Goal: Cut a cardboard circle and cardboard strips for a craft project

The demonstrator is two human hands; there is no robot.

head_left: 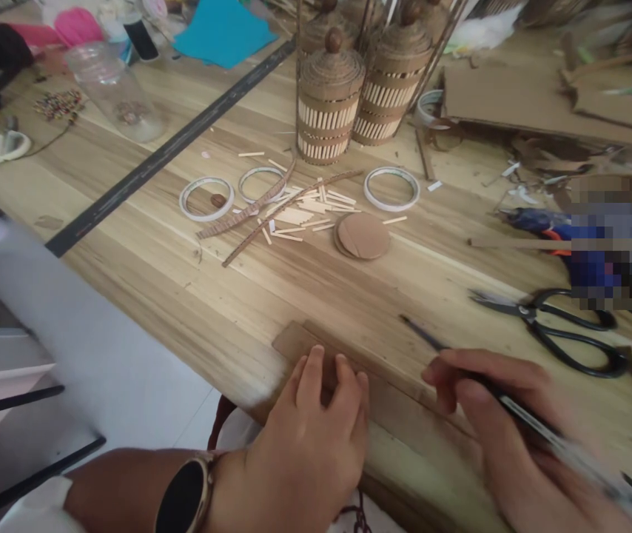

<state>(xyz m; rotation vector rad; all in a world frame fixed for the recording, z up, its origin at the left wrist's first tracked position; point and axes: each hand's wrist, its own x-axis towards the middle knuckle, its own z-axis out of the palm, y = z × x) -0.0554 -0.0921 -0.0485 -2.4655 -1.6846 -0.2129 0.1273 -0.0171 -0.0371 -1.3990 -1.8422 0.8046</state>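
Observation:
My left hand (316, 437) lies on a strip of brown cardboard (399, 403) at the near edge of the wooden table (194, 296), fingers curled down and pressing on it. A watch sits on that wrist. My right hand (493, 414) is closed around a thin dark pen (432, 342), whose tip points up-left just above the cardboard's far edge.
Black scissors (565, 329) lie to the right. Farther off are round cardboard discs (363, 237), tape rings (391, 188), small wooden sticks (294, 217), two woven lidded jars (330, 100), a long black ruler (172, 148), a clear plastic jar (113, 89) and cardboard scraps (538, 104).

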